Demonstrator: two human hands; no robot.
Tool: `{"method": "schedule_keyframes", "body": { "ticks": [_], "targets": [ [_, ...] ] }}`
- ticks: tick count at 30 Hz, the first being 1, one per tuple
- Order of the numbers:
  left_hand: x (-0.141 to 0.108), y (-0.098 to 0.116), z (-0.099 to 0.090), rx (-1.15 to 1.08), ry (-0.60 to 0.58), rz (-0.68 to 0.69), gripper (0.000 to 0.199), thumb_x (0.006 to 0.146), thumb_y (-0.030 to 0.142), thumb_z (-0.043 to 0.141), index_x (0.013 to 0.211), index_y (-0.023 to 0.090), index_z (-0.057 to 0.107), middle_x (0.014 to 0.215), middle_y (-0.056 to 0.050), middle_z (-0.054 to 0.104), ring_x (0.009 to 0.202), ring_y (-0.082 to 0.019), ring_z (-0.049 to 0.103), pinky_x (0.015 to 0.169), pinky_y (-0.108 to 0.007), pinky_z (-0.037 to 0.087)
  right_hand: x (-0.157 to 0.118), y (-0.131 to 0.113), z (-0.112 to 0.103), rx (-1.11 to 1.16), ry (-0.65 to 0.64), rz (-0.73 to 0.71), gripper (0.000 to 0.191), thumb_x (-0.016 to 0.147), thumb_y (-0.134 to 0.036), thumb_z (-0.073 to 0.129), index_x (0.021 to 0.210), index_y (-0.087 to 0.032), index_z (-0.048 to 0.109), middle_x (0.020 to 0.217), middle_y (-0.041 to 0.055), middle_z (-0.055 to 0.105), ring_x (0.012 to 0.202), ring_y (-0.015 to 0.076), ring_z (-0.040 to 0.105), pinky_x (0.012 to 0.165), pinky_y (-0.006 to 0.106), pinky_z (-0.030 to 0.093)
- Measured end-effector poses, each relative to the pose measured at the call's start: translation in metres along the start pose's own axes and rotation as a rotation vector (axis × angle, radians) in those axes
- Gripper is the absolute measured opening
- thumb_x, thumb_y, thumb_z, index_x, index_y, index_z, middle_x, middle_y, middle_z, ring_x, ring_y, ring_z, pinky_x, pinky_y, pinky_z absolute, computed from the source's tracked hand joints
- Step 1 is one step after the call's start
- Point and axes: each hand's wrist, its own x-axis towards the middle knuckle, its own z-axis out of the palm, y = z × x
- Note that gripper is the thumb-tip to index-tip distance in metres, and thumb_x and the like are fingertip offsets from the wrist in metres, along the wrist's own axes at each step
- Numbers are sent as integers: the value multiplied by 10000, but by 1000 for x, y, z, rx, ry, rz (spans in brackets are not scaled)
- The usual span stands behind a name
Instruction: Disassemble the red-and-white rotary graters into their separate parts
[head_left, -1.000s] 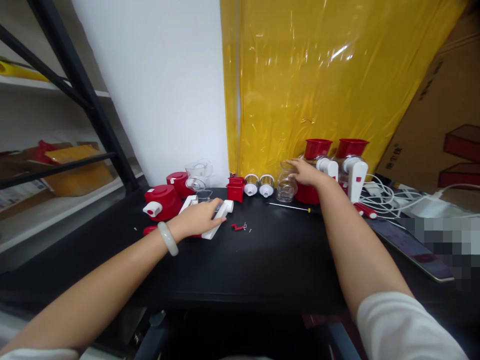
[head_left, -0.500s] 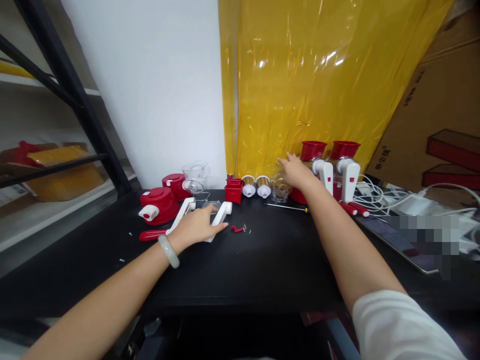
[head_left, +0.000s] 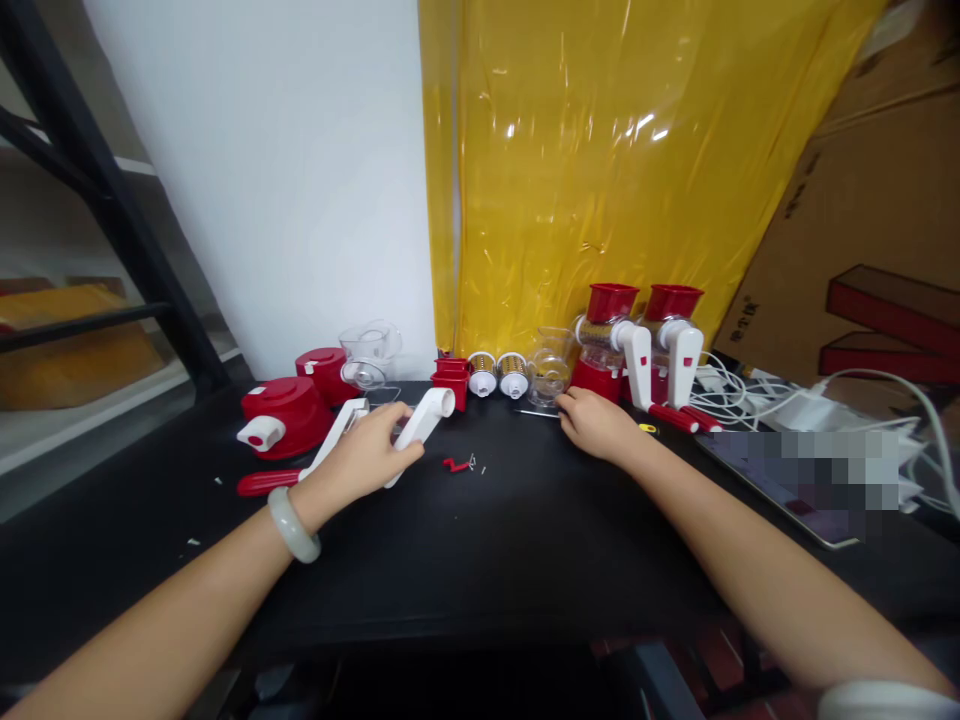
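Note:
My left hand (head_left: 360,455) is closed round a white crank handle (head_left: 426,422), its round end tipped up off the black table. Another white crank with a red grip (head_left: 268,483) lies beside and partly under that hand. My right hand (head_left: 600,422) rests over a thin screwdriver (head_left: 538,412), fingers bent together at its shaft; the yellow end (head_left: 648,428) shows to the right of the hand. Between the hands lie a small red part (head_left: 454,465) and tiny screws (head_left: 472,462). Two drum graters (head_left: 513,376) stand behind them.
Red bases (head_left: 285,415) and a clear housing (head_left: 369,355) sit at the left. Two assembled red-and-white grinders (head_left: 609,335) stand at the back right, by white cables (head_left: 724,395) and a tablet (head_left: 780,485). Clear parts (head_left: 549,375) and red hoppers (head_left: 450,382) line the back.
My right hand has come down from the clear parts and grinders to the screwdriver. My left hand has lifted the white crank's round end and closed more around it. The view has shifted slightly.

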Motion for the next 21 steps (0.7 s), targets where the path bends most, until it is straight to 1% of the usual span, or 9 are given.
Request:
{"method": "schedule_keyframes", "body": {
  "ticks": [3,6,9,11,13,15,17,21],
  "targets": [
    [1,-2,1,-31,16,-61,284,814,430,536,997,214,531,842,-33,672,739,-246,651,645,-318,435,3,13,8,40,-53,23,262,921,-192,420,1090,-124,608,1048,148,633,989,240,634,846,308,458],
    [0,-3,1,-35,42,-69,292,827,435,536,1013,213,494,872,-35,676,756,-247,659,652,-317,450,2,20,8,62,-106,49,308,922,-202,415,1153,-105,594,1072,170,635,990,252,643,874,331,464],
    [1,-4,2,-21,61,-40,409,823,434,543,1153,201,476,979,-62,687,829,-268,670,693,-332,474,-3,20,5,32,-196,131,381,908,-192,432,1254,-89,553,1144,205,629,1061,307,632,887,394,475],
    [1,-4,4,-8,60,-30,495,829,438,532,1251,192,454,1034,-81,689,897,-292,672,735,-351,487,-8,18,1,7,-276,198,426,901,-145,416,1312,-105,521,1179,213,624,1087,341,626,865,445,489],
    [1,-4,5,7,56,-26,547,841,441,514,1319,187,437,1052,-90,692,942,-310,669,770,-369,492,-11,15,-2,-15,-332,242,458,898,-90,380,1337,-126,506,1204,218,613,1101,356,621,834,484,501],
    [1,-4,6,20,45,-15,577,852,438,500,1367,188,425,1046,-87,697,955,-316,670,789,-377,493,-13,12,-4,-39,-352,256,473,891,-52,365,1334,-126,514,1236,235,590,1144,367,594,817,504,510],
    [1,-3,6,31,32,-2,585,860,441,494,1384,190,425,1029,-81,703,951,-317,672,795,-378,493,-13,12,-4,-60,-341,251,463,889,-33,359,1311,-109,534,1248,251,572,1178,369,570,817,509,514],
    [1,-4,6,45,10,-1,534,860,452,486,1322,183,481,982,-75,708,936,-320,672,769,-371,492,-13,15,-2,-76,-295,178,414,877,-14,367,1213,-76,601,1190,244,592,1117,336,609,829,462,522]
  ]
}}
